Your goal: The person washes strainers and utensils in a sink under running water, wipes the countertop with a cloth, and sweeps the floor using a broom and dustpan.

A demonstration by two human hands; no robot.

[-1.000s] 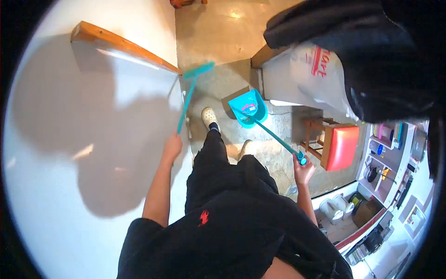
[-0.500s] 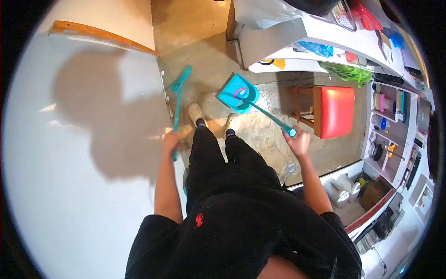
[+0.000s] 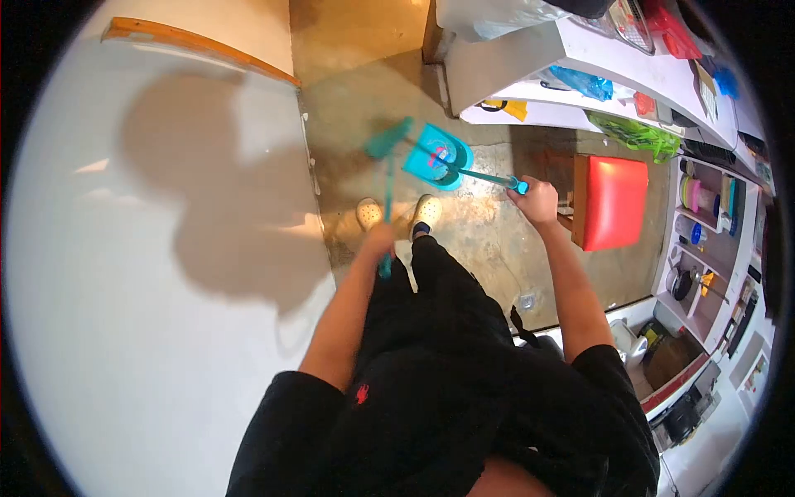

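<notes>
My left hand [image 3: 380, 240] is wrapped round the handle of a teal broom [image 3: 388, 186]. The broom's head is blurred and hangs just left of the dustpan's open edge; whether it touches the floor I cannot tell. My right hand [image 3: 537, 200] grips the top end of the long handle of a turquoise dustpan [image 3: 462, 155]. The pan faces left on the concrete floor, beyond my feet, with a pink-and-white label inside. Below the broom and pan are my two cream clogs [image 3: 426, 211].
A white wall [image 3: 224, 331] rises on the left, with a wooden ledge [image 3: 199, 48]. On the right are a red-topped stool [image 3: 614, 203], a white shelf unit [image 3: 517, 62] holding bags, and a cabinet [image 3: 704, 240] of kitchenware.
My left hand and the broom have moved right, from beside the wall towards the dustpan. The dustpan's handle now lies flatter across the view. My feet have shifted.
</notes>
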